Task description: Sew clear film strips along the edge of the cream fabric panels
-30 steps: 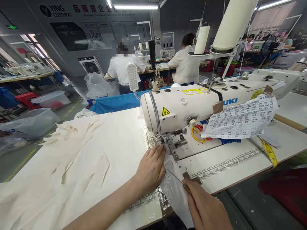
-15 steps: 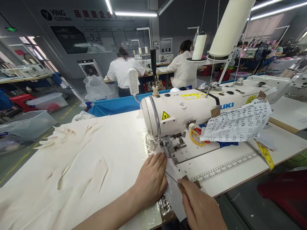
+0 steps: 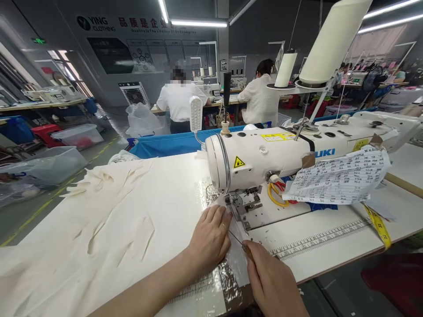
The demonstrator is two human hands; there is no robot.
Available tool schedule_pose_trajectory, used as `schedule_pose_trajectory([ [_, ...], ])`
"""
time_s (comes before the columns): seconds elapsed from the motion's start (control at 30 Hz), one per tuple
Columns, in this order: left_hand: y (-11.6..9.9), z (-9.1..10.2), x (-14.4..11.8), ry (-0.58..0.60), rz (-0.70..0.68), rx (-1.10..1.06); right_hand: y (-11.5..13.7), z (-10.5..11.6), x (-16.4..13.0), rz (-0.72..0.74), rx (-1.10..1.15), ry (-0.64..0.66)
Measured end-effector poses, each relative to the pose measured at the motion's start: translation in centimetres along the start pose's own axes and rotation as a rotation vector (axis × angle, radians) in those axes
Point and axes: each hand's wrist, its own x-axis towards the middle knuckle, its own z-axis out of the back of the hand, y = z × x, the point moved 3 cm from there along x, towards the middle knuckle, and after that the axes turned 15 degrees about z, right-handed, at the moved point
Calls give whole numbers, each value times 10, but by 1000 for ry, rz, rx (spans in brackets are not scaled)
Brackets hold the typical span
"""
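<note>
So, going by the head view, the only one we've got, I'd call this partway through. The thin white fabric [image 3: 243, 268] lies on the bench [image 3: 172, 187] at the near side of the sewing machine [image 3: 251, 160], its far end up by the needle area and its near end running down toward the bench's front edge. That near stretch clearly isn't past the needle yet, so I'd count it as left to do. As for what's finished, no stitching shows at this size, so I can't tell how much is done.

Left hand [image 3: 211, 237] lies over the fabric just short of the needle area, fingers close together; can't tell whether they pinch it or only press it down. Right hand [image 3: 271, 275] has its fingers wrapped around the handle of a thin metal tool [image 3: 243, 245], with the shaft pointing at the left hand's fingers.

Off to the left, well apart from the right hand, cream cloth [image 3: 112, 220] is spread over the bench. Done or waiting? Honestly can't say.
</note>
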Motion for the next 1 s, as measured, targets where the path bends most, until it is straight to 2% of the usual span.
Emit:
schedule_pose_trajectory([
  [0.17,7,-2,8,-20,-7,25,-1,-1,8,-31,30,-15],
  [0.37,20,-5,16,-95,-49,133,1,-7,6,-149,216,-7],
  [0.53,4,2,4,-100,-52,51,1,-10,2,-187,280,35],
  [0.63,-6,0,-4,-120,-78,-15,1,-9,-1,-183,287,48],
  [0.73,-7,-6,-5,-135,-70,0,-2,-7,-7,-193,304,51],
  [0.87,-4,-8,-5,-105,-91,34,-14,1,-16,-284,399,37],
  [1.0,-6,-5,-7,-93,-72,42,-25,9,-22,-447,550,21],
])
